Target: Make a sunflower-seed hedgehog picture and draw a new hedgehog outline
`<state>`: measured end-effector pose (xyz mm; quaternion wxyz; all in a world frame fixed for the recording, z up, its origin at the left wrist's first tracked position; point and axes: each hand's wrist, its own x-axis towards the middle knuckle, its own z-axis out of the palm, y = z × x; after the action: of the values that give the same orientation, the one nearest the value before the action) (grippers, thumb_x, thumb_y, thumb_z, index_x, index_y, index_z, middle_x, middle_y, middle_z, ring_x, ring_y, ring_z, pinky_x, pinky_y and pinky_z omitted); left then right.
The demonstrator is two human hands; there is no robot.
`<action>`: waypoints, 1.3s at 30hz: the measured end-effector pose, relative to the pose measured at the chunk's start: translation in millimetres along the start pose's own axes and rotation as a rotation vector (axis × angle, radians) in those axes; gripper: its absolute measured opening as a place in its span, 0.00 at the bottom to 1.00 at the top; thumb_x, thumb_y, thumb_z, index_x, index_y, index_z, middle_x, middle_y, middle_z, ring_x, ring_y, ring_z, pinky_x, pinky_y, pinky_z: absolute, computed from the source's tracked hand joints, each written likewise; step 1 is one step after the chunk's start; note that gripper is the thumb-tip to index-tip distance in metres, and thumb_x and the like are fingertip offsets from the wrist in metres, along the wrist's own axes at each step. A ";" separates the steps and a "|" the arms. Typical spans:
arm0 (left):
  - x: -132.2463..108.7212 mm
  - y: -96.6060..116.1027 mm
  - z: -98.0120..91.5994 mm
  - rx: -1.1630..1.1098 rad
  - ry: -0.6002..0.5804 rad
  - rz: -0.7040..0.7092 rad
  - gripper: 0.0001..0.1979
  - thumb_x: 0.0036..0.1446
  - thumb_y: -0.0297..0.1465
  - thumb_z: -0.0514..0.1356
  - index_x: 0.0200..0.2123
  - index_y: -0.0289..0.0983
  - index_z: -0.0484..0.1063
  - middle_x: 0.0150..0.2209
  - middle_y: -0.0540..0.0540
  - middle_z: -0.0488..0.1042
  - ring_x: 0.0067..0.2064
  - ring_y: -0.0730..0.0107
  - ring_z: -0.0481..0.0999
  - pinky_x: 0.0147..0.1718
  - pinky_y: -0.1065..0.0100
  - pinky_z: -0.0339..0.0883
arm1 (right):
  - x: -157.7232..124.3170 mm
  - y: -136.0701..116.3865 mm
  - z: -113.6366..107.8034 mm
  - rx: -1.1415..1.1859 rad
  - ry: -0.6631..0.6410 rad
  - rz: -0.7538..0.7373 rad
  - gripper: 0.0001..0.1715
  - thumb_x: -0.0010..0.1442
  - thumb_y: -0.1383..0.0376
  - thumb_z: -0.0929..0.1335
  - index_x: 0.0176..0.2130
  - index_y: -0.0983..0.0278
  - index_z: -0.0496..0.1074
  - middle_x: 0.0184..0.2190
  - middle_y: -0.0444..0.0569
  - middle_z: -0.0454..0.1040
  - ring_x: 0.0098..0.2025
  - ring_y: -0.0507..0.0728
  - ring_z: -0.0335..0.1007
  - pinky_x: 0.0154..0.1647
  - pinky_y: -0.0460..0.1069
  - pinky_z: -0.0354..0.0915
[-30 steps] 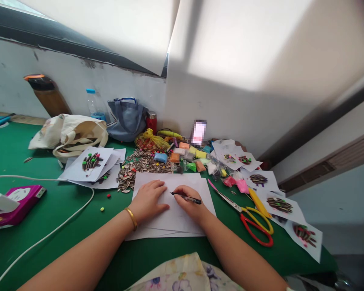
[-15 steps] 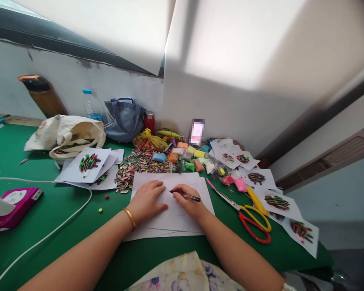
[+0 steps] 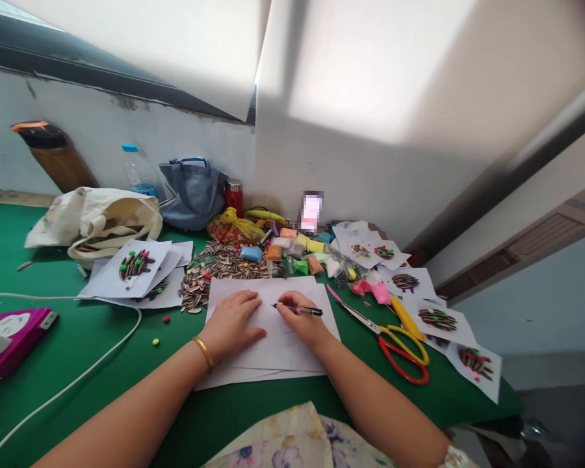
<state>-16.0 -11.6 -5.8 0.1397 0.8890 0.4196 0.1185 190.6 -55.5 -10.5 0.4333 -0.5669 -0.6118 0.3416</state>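
Observation:
Several sheets of white paper (image 3: 268, 354) lie stacked in front of me on the green table. My left hand (image 3: 234, 322) rests flat on the left part of the top sheet, fingers stretched out and thumb apart. A black pen (image 3: 299, 311) is pinched in my right hand (image 3: 299, 322). Its tip points left, at or just above the paper's upper middle; I cannot tell whether it touches. Faint lines show on the sheet below the right hand. Just beyond the paper is a heap of striped sunflower seeds (image 3: 219, 263).
Scissors (image 3: 377, 328) and a yellow-handled tool (image 3: 407, 317) lie right of the paper, near seed-decorated cards (image 3: 446, 322). Colored clay packets (image 3: 292, 250) and a phone (image 3: 311, 211) are behind. More cards (image 3: 131, 266), a cloth bag (image 3: 97, 221), a white cable (image 3: 102, 354) and a magenta box (image 3: 17, 341) are left.
The view has shifted slightly, so most things sit a little further left. The pen tilts a bit flatter in my right hand. My left hand stays flat on the paper.

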 end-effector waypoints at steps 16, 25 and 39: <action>-1.0 -2.3 4.1 -0.027 0.020 0.008 0.33 0.46 0.44 0.67 0.55 0.40 0.70 0.61 0.40 0.66 0.63 0.50 0.61 0.61 0.52 0.52 | -0.9 -0.7 12.3 -0.142 0.008 -0.021 0.06 0.55 0.65 0.65 0.29 0.62 0.71 0.27 0.44 0.73 0.31 0.53 0.68 0.32 0.47 0.62; -1.5 0.8 0.4 -0.015 0.006 -0.002 0.33 0.46 0.43 0.67 0.55 0.39 0.70 0.61 0.40 0.66 0.63 0.50 0.61 0.61 0.52 0.53 | -2.6 -2.0 15.2 -0.178 -0.025 -0.031 0.05 0.55 0.66 0.65 0.28 0.62 0.71 0.27 0.43 0.73 0.30 0.53 0.67 0.32 0.46 0.61; -1.4 -2.3 4.7 -0.054 0.023 -0.008 0.33 0.45 0.43 0.68 0.55 0.40 0.71 0.61 0.40 0.66 0.63 0.49 0.61 0.62 0.51 0.52 | -3.8 -4.5 15.6 -0.239 -0.027 -0.038 0.06 0.55 0.67 0.65 0.28 0.61 0.72 0.25 0.43 0.73 0.28 0.52 0.66 0.30 0.46 0.60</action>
<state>-16.9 -12.0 -11.1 0.1592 0.8818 0.4215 0.1396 174.4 -58.7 -13.1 0.3606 -0.5984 -0.6644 0.2654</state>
